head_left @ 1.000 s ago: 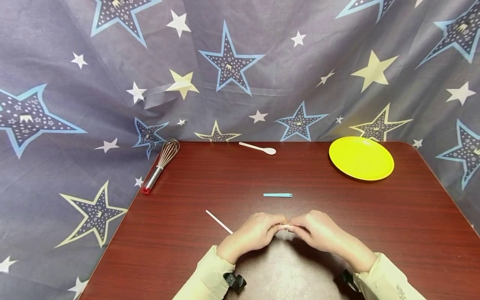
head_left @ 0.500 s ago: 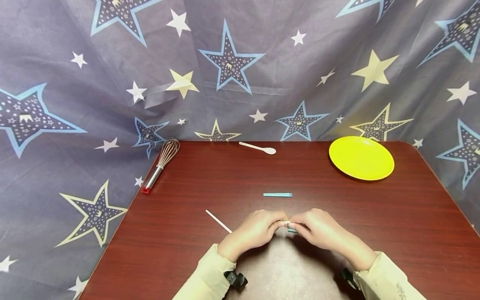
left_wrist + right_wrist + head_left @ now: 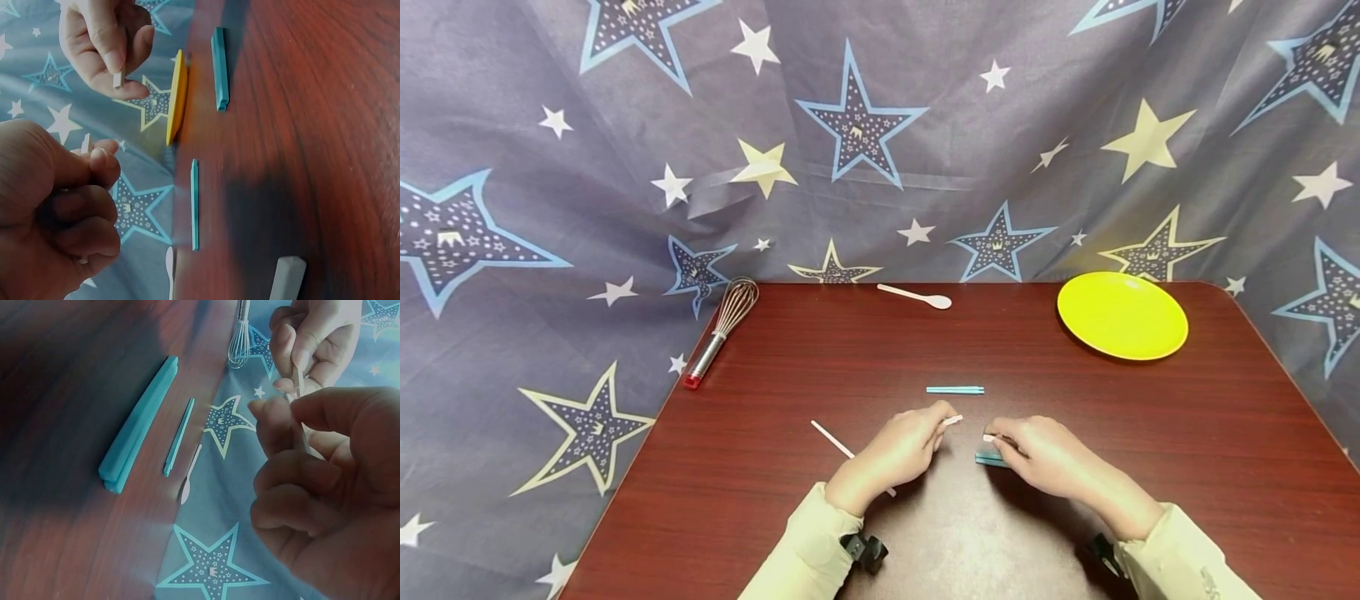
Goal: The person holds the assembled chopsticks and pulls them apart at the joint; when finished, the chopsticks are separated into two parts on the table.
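Note:
My left hand (image 3: 895,454) pinches a slim white stick (image 3: 952,420) between thumb and fingers; only its end sticks out. Facing it, my right hand (image 3: 1048,458) holds another slim white stick (image 3: 989,438), mostly covered by the fingers. In the head view a gap separates the two sticks' ends. Under the right fingertips lies a pair of teal sticks (image 3: 991,459), side by side on the table. A second teal pair (image 3: 955,390) lies farther back. Partly behind my left wrist is a longer white stick (image 3: 831,437), also in the left wrist view, where its blunt end (image 3: 289,278) shows.
A whisk (image 3: 722,333) with a red-tipped handle lies at the table's left edge. A white spoon (image 3: 917,296) lies along the back edge. The yellow plate (image 3: 1123,317) sits at the back right. A star-patterned cloth (image 3: 880,208) hangs behind the table (image 3: 820,350).
My hands were together at the white piece and have now moved apart, each with a white stick. The left went left and slightly away. The front teal pair has come into fuller view.

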Available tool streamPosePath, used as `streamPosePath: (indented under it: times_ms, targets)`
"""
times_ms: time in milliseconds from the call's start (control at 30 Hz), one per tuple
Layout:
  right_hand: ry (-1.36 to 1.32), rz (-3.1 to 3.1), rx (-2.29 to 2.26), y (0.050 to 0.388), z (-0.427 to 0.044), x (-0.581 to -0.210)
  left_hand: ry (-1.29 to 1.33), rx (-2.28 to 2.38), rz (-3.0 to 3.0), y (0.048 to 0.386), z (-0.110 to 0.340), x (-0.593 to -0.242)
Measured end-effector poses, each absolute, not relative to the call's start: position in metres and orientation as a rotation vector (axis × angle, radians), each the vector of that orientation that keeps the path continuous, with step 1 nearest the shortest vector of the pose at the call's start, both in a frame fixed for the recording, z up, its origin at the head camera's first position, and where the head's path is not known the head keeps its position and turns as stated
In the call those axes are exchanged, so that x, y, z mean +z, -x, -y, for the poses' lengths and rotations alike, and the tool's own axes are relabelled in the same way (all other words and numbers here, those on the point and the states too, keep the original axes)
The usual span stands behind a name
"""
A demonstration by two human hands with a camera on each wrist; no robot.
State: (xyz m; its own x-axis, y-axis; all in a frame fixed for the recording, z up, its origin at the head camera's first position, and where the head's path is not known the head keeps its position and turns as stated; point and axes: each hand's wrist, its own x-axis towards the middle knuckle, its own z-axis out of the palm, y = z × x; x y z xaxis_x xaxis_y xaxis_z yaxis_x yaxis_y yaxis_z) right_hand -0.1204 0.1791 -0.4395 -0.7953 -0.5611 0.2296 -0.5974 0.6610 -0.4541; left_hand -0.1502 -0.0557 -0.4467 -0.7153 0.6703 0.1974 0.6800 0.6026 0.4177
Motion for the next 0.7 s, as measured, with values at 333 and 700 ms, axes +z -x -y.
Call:
streamPosePath:
  times_ms: [333, 700]
  targets:
    - [-0.973, 2.799, 0.738, 0.123, -0.188, -0.441, 1.099, -0.807, 2.791, 0.156, 0.060, -0.448]
    - [-0.953, 2.692, 0.810, 0.126, -0.194, -0.445, 0.909, -0.843, 2.845, 0.160, 0.064, -0.446]
